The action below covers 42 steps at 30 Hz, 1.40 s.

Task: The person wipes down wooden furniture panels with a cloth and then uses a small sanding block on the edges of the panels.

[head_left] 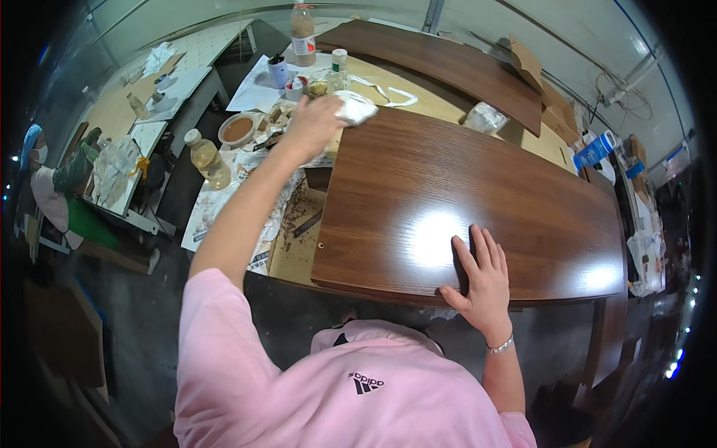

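A dark brown wood-grain panel [418,179] lies flat in front of me, shiny with reflected light. At its far left corner, my left hand [312,127] is closed on a white cloth [355,109], bunched up and reaching to the panel's edge. My right hand [482,280] rests on the near edge of the panel, fingers spread and flat. Just beyond the left hand stand a small jar [318,89] and a clear bottle with a green label [338,69]. To its left is a round tub of brown paste [237,130].
A second brown panel [441,60] lies behind. A bottle of yellowish liquid [208,159] stands at left on stained paper. Beyond are a tall bottle [302,37] and a purple-labelled container [278,71]. A crumpled plastic bag [485,118] lies between panels. Another person [60,187] is at far left.
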### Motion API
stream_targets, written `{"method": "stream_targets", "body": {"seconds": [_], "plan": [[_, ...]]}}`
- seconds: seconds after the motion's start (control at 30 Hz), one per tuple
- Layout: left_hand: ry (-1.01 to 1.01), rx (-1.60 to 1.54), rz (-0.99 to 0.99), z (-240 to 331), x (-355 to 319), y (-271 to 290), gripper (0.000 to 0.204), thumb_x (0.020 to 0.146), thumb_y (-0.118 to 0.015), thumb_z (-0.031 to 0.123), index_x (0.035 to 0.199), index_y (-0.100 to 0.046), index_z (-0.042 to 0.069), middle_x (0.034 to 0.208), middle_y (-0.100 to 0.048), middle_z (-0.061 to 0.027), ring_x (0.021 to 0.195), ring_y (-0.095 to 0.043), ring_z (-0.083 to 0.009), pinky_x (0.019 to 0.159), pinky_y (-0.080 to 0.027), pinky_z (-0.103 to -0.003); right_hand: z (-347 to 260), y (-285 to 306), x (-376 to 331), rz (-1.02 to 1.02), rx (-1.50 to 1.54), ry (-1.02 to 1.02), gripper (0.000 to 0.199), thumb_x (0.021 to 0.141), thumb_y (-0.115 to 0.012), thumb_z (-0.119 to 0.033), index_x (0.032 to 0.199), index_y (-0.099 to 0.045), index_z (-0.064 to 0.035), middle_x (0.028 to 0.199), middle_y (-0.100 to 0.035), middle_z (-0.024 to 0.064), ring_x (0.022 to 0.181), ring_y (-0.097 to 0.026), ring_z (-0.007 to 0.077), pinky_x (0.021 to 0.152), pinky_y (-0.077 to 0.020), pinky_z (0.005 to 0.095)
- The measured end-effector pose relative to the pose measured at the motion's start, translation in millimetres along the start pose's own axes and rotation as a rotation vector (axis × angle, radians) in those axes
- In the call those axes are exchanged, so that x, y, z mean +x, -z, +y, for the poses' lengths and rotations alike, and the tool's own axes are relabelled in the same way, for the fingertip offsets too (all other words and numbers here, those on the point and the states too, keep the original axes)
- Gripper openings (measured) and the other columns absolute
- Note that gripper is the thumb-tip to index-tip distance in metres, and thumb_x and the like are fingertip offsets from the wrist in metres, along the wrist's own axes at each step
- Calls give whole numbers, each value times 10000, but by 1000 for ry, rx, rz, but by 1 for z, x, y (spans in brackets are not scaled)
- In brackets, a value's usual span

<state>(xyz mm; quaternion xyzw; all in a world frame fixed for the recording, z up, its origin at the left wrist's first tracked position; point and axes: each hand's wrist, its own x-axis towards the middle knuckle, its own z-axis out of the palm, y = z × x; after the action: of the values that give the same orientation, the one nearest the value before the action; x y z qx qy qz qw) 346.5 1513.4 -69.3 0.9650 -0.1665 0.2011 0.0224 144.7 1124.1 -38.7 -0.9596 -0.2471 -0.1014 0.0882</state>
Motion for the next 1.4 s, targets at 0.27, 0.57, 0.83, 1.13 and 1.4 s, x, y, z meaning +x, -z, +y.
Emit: {"method": "stream_targets", "body": {"seconds": [0.27, 0.57, 0.83, 1.13, 1.4], "plan": [[-78, -365, 19, 77, -44, 22, 555, 896, -673, 191, 1410, -491, 91, 1491, -468, -129, 1376, -430, -308, 1128, -290, -527, -7, -12, -16, 40, -94, -93, 715, 878, -573, -586, 1454, -497, -168, 1529, -414, 178, 1393, -399, 378, 1112, -314, 552], [-21, -352, -21, 76, -41, 23, 529, 924, -634, 221, 1419, -484, 117, 1502, -460, -101, 1377, -428, -304, 1109, -313, -564, -16, -20, -37, 113, -49, -91, 775, 866, -608, -553, 1458, -458, -75, 1527, -410, 188, 1396, -404, 358, 1120, -305, 544], [-133, -446, 49, 62, -34, 8, 597, 840, -645, 42, 1408, -471, -16, 1416, -524, -202, 1297, -490, -381, 1109, -364, -416, -21, -18, -60, 181, 153, -70, 770, 736, -765, -159, 1430, -463, -17, 1503, -449, 181, 1379, -453, 311, 1106, -364, 478], [-68, -544, -6, 62, -38, 8, 575, 901, -571, 11, 1457, -424, -3, 1466, -469, -196, 1359, -441, -346, 1153, -304, -404, 24, -11, -107, 533, 142, -104, 308, 742, -709, -66, 1046, -678, -27, 1138, -667, 133, 1024, -645, 275, 872, -509, 406], [4, -538, -96, 79, -22, 18, 541, 859, -626, 21, 1388, -509, 4, 1367, -556, -194, 1265, -510, -357, 1102, -351, -422, 127, -1, -117, 720, 991, -1130, 466, 829, -794, -294, 538, -582, 3, 489, -579, 85, 446, -545, 133, 462, -408, 308]]}}
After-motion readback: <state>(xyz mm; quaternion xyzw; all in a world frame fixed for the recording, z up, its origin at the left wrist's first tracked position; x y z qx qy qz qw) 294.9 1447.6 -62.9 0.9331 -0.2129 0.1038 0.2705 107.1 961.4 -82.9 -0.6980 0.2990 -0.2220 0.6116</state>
